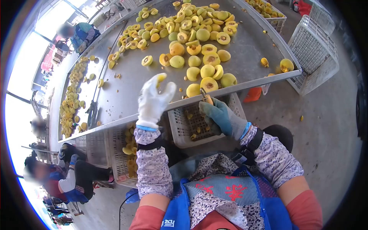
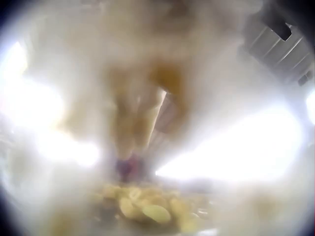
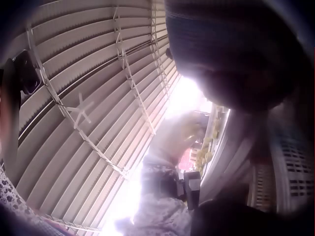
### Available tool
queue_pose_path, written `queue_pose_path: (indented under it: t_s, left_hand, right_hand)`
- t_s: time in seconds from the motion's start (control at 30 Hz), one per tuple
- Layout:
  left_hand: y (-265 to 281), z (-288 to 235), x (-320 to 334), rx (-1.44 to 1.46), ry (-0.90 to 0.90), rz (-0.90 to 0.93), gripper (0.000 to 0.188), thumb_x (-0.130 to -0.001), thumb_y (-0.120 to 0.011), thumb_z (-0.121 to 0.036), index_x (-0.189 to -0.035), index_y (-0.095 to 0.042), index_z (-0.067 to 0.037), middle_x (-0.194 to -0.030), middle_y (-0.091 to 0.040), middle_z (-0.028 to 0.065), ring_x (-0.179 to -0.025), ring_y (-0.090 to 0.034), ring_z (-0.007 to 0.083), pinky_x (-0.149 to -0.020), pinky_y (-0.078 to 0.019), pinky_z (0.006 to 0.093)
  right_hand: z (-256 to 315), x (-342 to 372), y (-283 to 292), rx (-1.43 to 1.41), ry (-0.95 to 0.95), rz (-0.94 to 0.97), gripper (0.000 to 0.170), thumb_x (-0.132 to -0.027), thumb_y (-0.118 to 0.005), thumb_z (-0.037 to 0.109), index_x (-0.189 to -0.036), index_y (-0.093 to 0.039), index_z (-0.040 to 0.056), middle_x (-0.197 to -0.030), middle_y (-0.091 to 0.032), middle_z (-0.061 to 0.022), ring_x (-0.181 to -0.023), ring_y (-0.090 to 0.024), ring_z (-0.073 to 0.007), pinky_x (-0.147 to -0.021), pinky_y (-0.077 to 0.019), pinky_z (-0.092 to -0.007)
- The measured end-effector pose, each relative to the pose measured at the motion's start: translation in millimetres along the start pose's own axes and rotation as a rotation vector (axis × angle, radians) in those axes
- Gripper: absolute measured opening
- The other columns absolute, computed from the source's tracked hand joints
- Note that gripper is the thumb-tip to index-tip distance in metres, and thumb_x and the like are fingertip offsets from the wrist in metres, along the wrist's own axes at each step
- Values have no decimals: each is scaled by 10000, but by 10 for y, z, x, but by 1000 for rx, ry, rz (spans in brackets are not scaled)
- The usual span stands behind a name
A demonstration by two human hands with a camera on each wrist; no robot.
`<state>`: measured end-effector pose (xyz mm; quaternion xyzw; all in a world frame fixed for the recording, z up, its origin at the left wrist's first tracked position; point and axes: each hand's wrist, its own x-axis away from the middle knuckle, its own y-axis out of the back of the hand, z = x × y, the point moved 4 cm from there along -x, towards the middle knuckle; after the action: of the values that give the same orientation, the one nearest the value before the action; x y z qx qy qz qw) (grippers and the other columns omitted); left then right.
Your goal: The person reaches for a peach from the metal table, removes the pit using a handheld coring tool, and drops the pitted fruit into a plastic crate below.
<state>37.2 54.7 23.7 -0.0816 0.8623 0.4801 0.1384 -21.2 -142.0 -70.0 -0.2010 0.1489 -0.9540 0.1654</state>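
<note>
In a white glove, the left hand point(image 1: 153, 100) is raised over the near edge of the metal table point(image 1: 126, 92), its thumb apart from the fingers. A yellow patch shows at its fingertips, either stain or fruit; I cannot tell which. The right hand point(image 1: 222, 117), in a grey-blue glove, grips a small tool point(image 1: 207, 97) with a wooden handle and a curved metal tip. That tip overlaps a halved yellow stone fruit point(image 1: 209, 84) at the table's edge. Many more whole and halved fruits point(image 1: 191, 23) are heaped beyond. The left wrist view is badly blurred.
Below the table edge, a white crate point(image 1: 184, 142) holds scattered small pieces, and another crate point(image 1: 119, 168) holds fruit. Stacked white crates point(image 1: 312, 53) stand on the floor at the right. Other people sit at the left side and far left corner of the table.
</note>
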Motion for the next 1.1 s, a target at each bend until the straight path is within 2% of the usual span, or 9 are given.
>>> queue_pose_path:
  t_s: [0.03,0.2,0.5,0.7,0.77,0.83,0.9,1.03,1.1]
  left_hand:
    - [-260,-121,-32,117,-75,128,471,-836,-708,-383,-1194,-664,-79,-1229,-651,180,-1156,-611,328,-1017,-459,389]
    - [-914,-75,-151,84,-45,401,535,-835,-657,-402,-1269,-620,-89,-1259,-624,183,-1183,-583,347,-1032,-448,410]
    - [-848,-20,-276,-75,-140,375,485,-819,-687,-330,-1245,-636,-104,-1200,-654,156,-1104,-625,329,-962,-493,387]
    - [-743,161,-176,1252,442,288,402,-839,-695,-150,-1229,-626,-77,-1113,-672,94,-977,-668,214,-812,-550,335]
    - [-557,-30,-114,537,-225,55,408,-823,-713,-48,-1219,-619,-66,-1119,-676,90,-970,-671,202,-793,-555,339]
    - [-584,-67,-70,923,89,151,445,-775,-758,-11,-1193,-616,-67,-1088,-687,87,-951,-679,239,-797,-552,328]
    - [-528,-193,-52,241,-328,17,305,-1062,-451,-220,-1222,-578,7,-1136,-681,99,-989,-686,188,-807,-579,305]
    - [-607,-306,15,852,-143,-15,333,-750,-764,-37,-1059,-645,-68,-978,-680,79,-874,-667,262,-760,-535,345]
    - [-532,-364,13,559,-324,-123,265,-768,-737,-53,-1021,-659,-68,-975,-669,82,-852,-658,270,-746,-529,357]
  right_hand:
    - [-15,-83,82,37,183,-79,290,-965,-598,413,-997,-583,125,-696,-493,37,-473,-397,-39,-408,-322,-213]
    - [330,193,172,80,-177,-205,269,-976,-599,280,-1082,-623,33,-812,-586,24,-733,-528,-38,-658,-449,-217]
    - [221,-57,194,415,363,-263,275,-950,-634,259,-1013,-609,-7,-803,-678,-129,-733,-648,-201,-656,-495,-366]
    - [252,-110,96,630,560,-311,287,-954,-630,293,-1045,-624,20,-814,-676,-227,-799,-677,-405,-618,-497,-446]
    - [278,-100,-28,875,749,-303,271,-974,-619,243,-1060,-623,-14,-797,-684,-216,-750,-701,-364,-601,-512,-403]
    - [364,-102,-119,844,648,-323,296,-971,-624,259,-1070,-621,-20,-801,-681,-226,-764,-693,-385,-597,-514,-418]
    - [352,-114,-123,812,540,-344,321,-967,-629,276,-1080,-620,-25,-805,-678,-237,-778,-684,-407,-593,-516,-434]
    - [310,-140,-168,888,622,-344,341,-970,-623,288,-1087,-610,-31,-811,-678,-242,-780,-684,-412,-599,-517,-438]
    - [272,-186,-146,836,547,-364,320,-975,-615,271,-1086,-608,-28,-820,-681,-237,-788,-685,-410,-606,-517,-429]
